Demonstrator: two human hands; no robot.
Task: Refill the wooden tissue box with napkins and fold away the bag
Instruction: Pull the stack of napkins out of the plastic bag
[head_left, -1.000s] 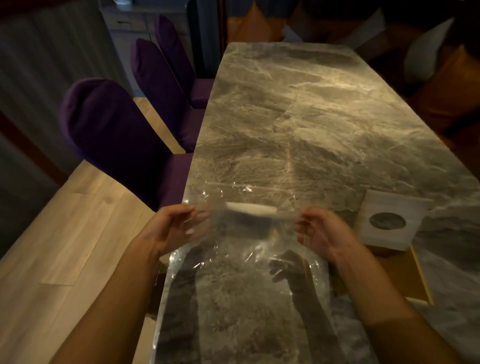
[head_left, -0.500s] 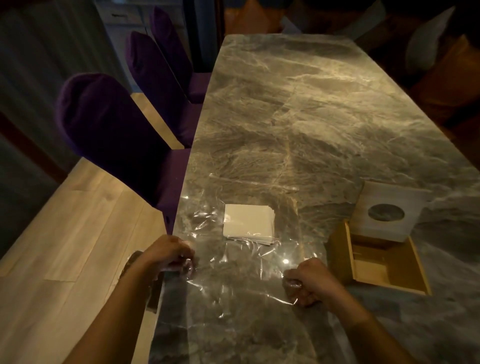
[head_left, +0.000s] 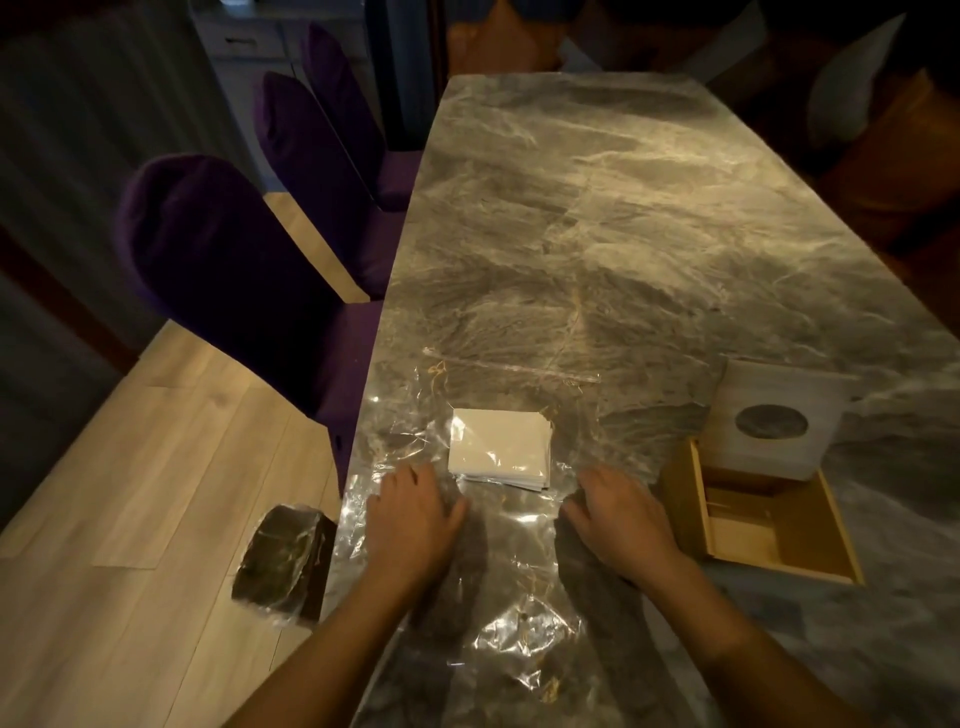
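Observation:
A clear plastic bag (head_left: 498, 540) lies flat and crinkled on the marble table (head_left: 597, 218), near its left edge. A white stack of napkins (head_left: 498, 448) rests inside the bag's far half. My left hand (head_left: 413, 512) and my right hand (head_left: 618, 512) lie palm down on the bag, fingers spread, just in front of the stack on either side. The wooden tissue box (head_left: 758, 525) stands open to the right of my right hand. Its pale lid (head_left: 774, 423), with a round hole, leans over the box's far edge.
Purple chairs (head_left: 223, 270) line the table's left side over a light wooden floor. A dark wrapped object (head_left: 283, 561) sits just off the table's left edge by my left arm. Orange and white cushions (head_left: 852, 104) are at the far right.
The bag with the napkins, held up in the air a second ago, was laid on the table. Both hands have let go of its near edge and now press flat on it.

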